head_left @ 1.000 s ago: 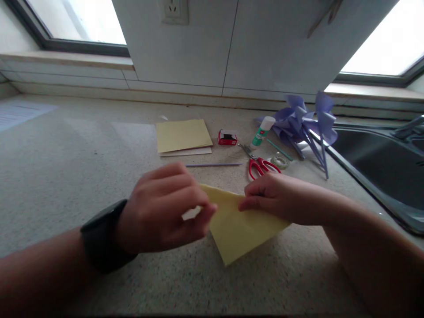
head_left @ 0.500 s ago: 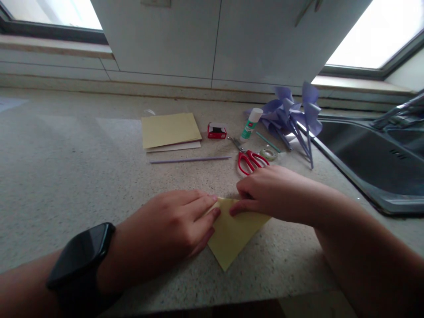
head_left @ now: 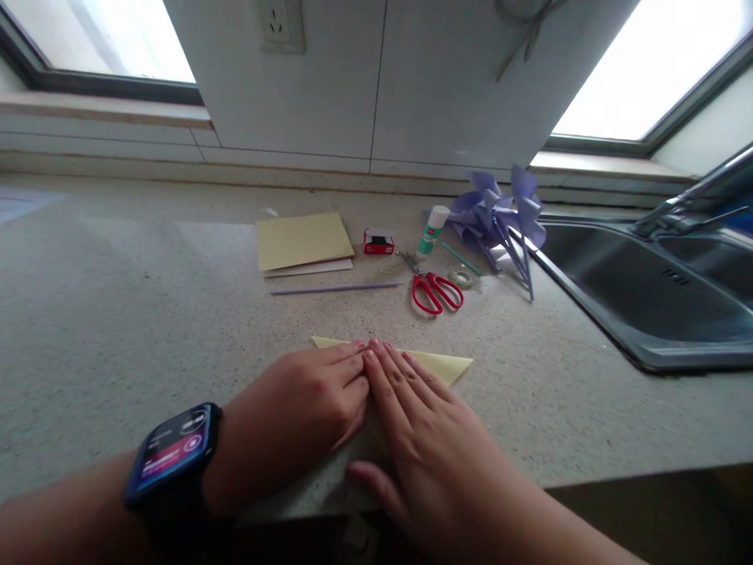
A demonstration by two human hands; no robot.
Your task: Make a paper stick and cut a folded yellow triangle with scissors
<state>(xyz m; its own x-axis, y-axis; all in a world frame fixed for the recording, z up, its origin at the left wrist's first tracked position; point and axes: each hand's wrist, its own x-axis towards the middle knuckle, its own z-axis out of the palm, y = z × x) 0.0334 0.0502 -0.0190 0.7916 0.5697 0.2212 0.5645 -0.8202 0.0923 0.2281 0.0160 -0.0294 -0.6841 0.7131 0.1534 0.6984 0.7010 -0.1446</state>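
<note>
A yellow sheet of paper (head_left: 442, 366), folded into a triangle, lies on the counter near its front edge with the long folded side facing away. My left hand (head_left: 314, 392) rests flat on its left part, fingers stretched toward the fold. Beside it, my right hand (head_left: 415, 428) presses down with straight fingers, their tips at the middle of the fold and the thumb spread out. The fingertips of both hands nearly touch. Most of the paper is covered by my hands. A dark smartwatch (head_left: 173, 451) is on my left wrist.
Beyond my hands lie red-handled scissors (head_left: 428, 292), a purple stick (head_left: 335, 289), stacked yellow paper (head_left: 303, 242), a small red box (head_left: 378, 242), a glue stick (head_left: 432, 231), a tape roll (head_left: 463, 277) and a green stick (head_left: 462, 258). Purple pinwheels (head_left: 494, 208) lie by the sink (head_left: 612, 314).
My right hand has moved left and nearer me, from bent fingers at the paper's right side to lying flat along the fold. The left hand stays in place. The view has shifted slightly.
</note>
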